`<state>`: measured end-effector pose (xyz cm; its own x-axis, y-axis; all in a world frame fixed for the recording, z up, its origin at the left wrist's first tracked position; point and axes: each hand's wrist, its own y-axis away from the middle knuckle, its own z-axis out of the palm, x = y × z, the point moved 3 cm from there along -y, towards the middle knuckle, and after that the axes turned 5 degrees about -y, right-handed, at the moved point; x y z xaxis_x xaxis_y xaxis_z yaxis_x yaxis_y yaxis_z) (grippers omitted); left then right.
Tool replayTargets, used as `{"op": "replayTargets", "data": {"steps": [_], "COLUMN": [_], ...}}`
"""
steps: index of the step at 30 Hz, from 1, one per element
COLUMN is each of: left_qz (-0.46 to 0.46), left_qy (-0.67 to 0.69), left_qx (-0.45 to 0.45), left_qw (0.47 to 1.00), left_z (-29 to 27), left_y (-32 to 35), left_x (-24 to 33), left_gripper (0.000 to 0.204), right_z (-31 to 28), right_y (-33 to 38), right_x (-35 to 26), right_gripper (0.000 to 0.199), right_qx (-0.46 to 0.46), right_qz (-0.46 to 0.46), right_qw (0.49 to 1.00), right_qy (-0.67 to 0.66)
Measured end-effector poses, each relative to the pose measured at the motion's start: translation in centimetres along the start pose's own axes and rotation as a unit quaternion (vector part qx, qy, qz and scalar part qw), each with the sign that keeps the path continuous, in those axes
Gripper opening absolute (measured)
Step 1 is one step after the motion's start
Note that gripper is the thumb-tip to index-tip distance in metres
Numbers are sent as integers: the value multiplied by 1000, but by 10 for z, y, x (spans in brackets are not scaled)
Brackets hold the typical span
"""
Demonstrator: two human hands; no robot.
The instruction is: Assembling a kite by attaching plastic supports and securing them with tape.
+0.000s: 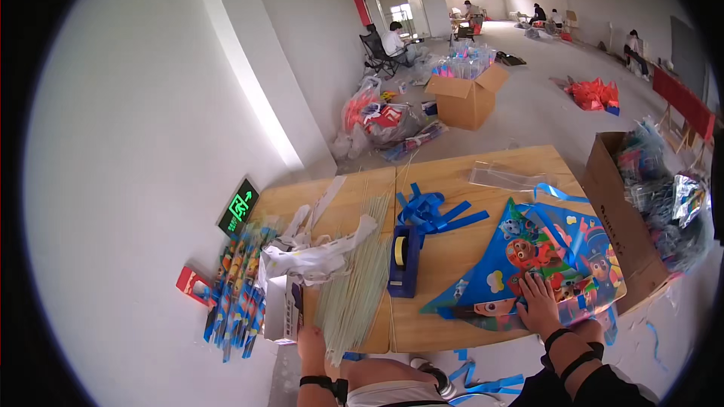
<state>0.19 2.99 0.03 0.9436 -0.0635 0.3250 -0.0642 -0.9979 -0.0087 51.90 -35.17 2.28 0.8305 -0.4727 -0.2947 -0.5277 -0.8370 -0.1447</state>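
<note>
My right hand lies flat, fingers spread, on a blue, kite-shaped sheet printed with cartoon characters. A blue ribbon crosses the sheet's upper part. At the table's front left edge, my left hand has its fingers curled beside a white open box and the near ends of a spread bundle of thin pale rods. What it grips, if anything, is hidden. White strips lie loosely over the box and rods.
A blue tape dispenser and a heap of blue ribbon sit mid-table. Rolled printed sheets stand at the left. Right of the table is a carton of wrapped goods; another carton stands beyond. Several people sit farther back.
</note>
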Motion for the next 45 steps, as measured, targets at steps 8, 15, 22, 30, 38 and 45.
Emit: {"op": "replayTargets", "data": {"steps": [8,15,22,30,38,45], "left_qz": [117,100,125,160,295,444], "left_qy": [60,26,68,195,260,228], "left_qx": [-85,-80,-9,75,131,-119], "left_qw": [988,991,990,965,910,858], "left_z": [-9,11,3,-24,-96,-62], "left_y": [21,18,24,56,89,140], "left_x": [17,9,20,4,105,275], "left_gripper": [14,16,12,13,17,24], "right_z": [1,2,2,3,1,8], "right_y": [3,1,1,5,5,3], "right_x": [3,5,4,6,8,14], "right_gripper": [69,68,69,69,69,71], "right_qx": [12,28,18,25,48,48], "right_qz": [-4,-7,-1,0,-5,1], "right_qw": [1000,999,1000,1000,999,999], "right_qy": [10,18,0,-1,2,-4]}}
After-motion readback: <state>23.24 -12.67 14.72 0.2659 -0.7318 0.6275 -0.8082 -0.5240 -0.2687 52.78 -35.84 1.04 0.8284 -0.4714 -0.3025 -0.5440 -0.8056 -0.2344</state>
